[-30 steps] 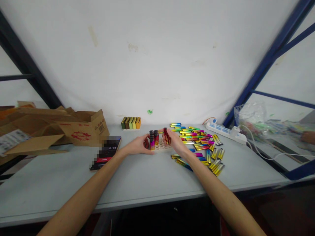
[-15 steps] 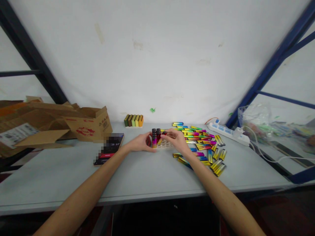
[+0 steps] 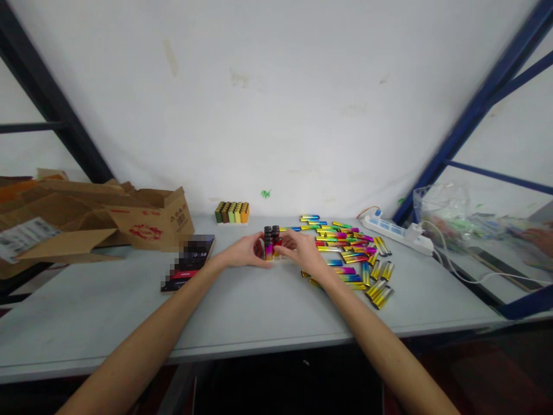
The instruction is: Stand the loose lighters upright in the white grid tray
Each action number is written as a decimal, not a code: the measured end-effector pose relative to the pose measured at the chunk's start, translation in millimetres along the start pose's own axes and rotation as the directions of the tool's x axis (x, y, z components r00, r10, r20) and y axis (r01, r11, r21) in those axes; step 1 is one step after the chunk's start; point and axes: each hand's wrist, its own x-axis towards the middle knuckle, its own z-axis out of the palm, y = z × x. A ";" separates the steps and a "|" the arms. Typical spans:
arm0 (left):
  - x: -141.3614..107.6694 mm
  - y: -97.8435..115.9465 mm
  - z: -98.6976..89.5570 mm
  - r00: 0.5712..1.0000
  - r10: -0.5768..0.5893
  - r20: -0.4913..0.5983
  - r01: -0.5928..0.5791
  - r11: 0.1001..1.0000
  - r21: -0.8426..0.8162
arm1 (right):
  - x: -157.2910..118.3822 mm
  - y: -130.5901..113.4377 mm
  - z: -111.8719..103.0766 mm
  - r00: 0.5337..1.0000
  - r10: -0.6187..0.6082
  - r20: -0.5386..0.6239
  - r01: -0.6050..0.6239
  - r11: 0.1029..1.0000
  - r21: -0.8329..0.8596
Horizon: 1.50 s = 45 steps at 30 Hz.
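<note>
Several black-topped lighters with shiny coloured bodies stand upright together at the middle of the table. My left hand is curled round their left side, thumb in front and fingers behind, steadying them. At their right side, my right hand pinches a red-and-yellow lighter close against the row. The pale tray under the lighters is mostly hidden behind my right hand. To the right, a loose spread of metallic rainbow lighters lies flat on the table.
A block of green, brown, yellow and orange lighters stands near the wall. An open cardboard box and a phone with a timer are on the left. A power strip with a white cable and a clear plastic bag lie right.
My right hand has moved slightly left, bringing its lighter upright against the row and covering the tray's holes. My left hand stays in place round the lighters. The view has shifted slightly.
</note>
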 end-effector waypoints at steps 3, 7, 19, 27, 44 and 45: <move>-0.4 2.3 0.4 1.000 0.003 -0.009 -0.003 1.000 0.001 | 0.4 2.1 9.9 0.998 0.050 -0.034 -0.051 0.997 -0.059; -1.8 8.4 0.1 1.000 0.001 -0.011 -0.001 1.000 0.009 | 1.0 1.1 10.8 0.999 -0.047 -0.026 0.038 0.958 -0.284; 1.6 1.2 -0.9 1.000 0.013 0.007 -0.013 1.000 -0.011 | 1.7 0.6 2.9 0.992 -0.007 0.122 0.057 0.907 -0.416; 1.2 -0.3 -0.4 1.000 -0.011 -0.013 0.011 0.999 -0.045 | -4.9 -9.3 -63.2 0.994 -0.028 0.103 0.063 0.932 -0.356; 0.1 5.3 -1.8 0.999 -0.036 -0.014 0.035 0.998 -0.053 | -64.8 25.3 -136.4 0.986 0.092 0.141 0.012 0.799 -0.602; -0.1 5.7 -1.8 0.999 -0.037 -0.014 0.036 0.998 -0.049 | -54.8 29.7 -130.5 0.985 0.069 0.158 0.040 0.803 -0.595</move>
